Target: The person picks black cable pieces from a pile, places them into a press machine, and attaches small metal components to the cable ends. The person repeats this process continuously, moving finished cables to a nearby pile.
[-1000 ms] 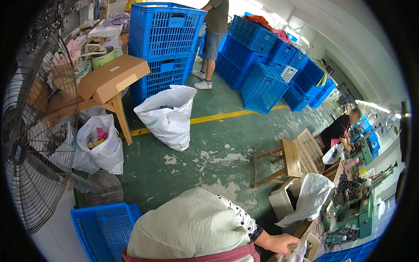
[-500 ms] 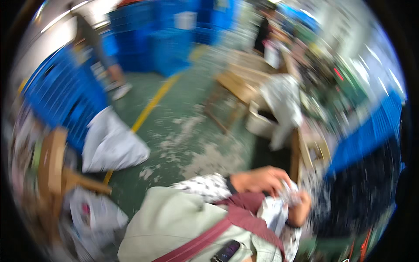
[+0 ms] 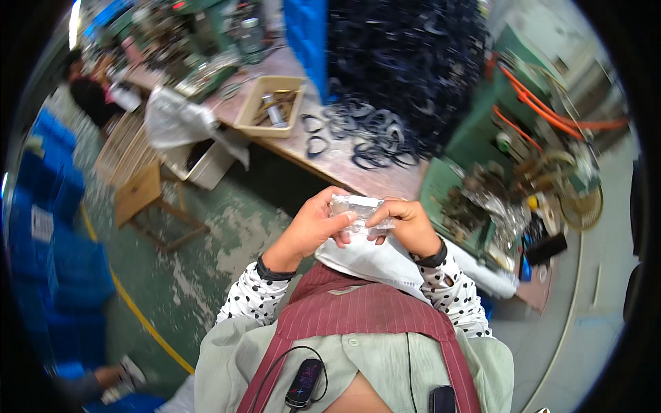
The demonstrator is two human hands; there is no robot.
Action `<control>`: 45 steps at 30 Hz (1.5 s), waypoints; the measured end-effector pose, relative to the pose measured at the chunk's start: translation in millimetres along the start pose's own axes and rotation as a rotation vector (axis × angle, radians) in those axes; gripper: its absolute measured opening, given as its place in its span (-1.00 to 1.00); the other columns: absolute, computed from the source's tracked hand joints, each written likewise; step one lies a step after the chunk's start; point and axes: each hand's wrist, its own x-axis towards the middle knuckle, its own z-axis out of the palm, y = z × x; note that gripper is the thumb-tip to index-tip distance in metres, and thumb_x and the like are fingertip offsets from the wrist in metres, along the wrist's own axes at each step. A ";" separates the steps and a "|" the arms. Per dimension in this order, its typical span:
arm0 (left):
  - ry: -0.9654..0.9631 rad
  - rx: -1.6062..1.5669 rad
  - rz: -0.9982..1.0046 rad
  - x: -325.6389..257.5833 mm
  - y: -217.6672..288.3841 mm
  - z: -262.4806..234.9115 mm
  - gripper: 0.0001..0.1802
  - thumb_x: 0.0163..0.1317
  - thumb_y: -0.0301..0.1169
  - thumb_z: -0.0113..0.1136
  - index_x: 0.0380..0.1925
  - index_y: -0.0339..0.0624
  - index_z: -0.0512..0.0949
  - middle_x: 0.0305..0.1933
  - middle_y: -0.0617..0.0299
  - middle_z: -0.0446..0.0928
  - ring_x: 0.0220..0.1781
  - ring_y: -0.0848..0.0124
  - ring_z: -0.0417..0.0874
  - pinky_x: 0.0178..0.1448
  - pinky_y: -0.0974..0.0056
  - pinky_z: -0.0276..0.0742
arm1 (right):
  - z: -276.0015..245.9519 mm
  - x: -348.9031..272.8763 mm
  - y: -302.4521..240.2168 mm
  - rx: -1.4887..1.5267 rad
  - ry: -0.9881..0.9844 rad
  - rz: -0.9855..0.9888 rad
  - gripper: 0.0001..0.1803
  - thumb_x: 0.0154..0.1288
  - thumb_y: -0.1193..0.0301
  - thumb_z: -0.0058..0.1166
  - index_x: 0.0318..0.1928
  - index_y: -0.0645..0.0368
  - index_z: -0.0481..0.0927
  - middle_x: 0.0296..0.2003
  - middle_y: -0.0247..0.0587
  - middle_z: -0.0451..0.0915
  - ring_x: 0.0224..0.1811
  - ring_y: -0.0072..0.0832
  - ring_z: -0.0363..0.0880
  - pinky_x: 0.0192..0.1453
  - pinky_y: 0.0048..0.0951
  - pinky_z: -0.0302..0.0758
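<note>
Close to my body, in front of the apron, both hands are closed on a small clear, crinkled plastic packet point(image 3: 358, 204) with a white strip along it. My left hand point(image 3: 306, 228) grips its left end, thumb on top. At the other end, my right hand point(image 3: 411, 226) pinches it between thumb and fingers. What the packet contains, if anything, I cannot make out. Under the hands a white sheet or bag point(image 3: 372, 260) lies across my lap. Beyond them, dark curved bands point(image 3: 379, 134) are scattered on the worktable point(image 3: 330, 162).
A cream tray point(image 3: 256, 120) with small parts sits on the worktable, beside a blue crate point(image 3: 306, 41) and a heap of dark bands. Green machinery point(image 3: 447, 199) with orange hoses stands right. Left are a wooden stool point(image 3: 141, 193), a white bin point(image 3: 208, 167) and a person point(image 3: 89, 93).
The view has swung right, bringing the worktable and dark bands ahead of me. Both hands still hold the clear packet and now show plainly in front of my body.
</note>
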 end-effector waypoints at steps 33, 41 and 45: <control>-0.635 0.540 0.203 61.1 0.7 224.0 -0.70 0.24 -0.56 0.21 -0.01 -0.26 0.52 -0.06 0.19 0.52 -0.01 0.49 0.56 0.01 0.32 0.59 | -118.2 -197.1 -35.1 0.022 0.581 0.040 -0.70 0.24 0.54 0.22 -0.01 0.31 0.55 -0.45 -0.24 0.63 -0.56 -0.61 0.59 -0.56 -0.56 0.56; -0.307 0.649 0.576 72.6 27.8 225.5 -0.74 0.02 -0.60 0.43 -0.25 -0.27 0.63 -0.28 0.23 0.59 -0.29 0.53 0.59 -0.24 0.43 0.51 | -162.0 -185.0 -84.0 -0.618 0.651 -0.487 -0.71 0.13 0.36 0.33 -0.13 0.15 0.62 -0.29 -0.21 0.66 -0.27 -0.40 0.63 -0.20 -0.42 0.55; -0.119 0.519 0.797 67.1 57.9 219.0 -0.72 -0.01 -0.71 0.40 -0.26 -0.27 0.62 -0.30 0.26 0.52 -0.35 0.56 0.51 -0.29 0.49 0.42 | -258.6 -191.3 -130.0 -1.198 1.367 -0.684 -0.43 0.16 0.19 0.30 0.18 0.04 0.49 0.08 -0.06 0.48 0.13 -0.12 0.37 0.24 -0.18 0.29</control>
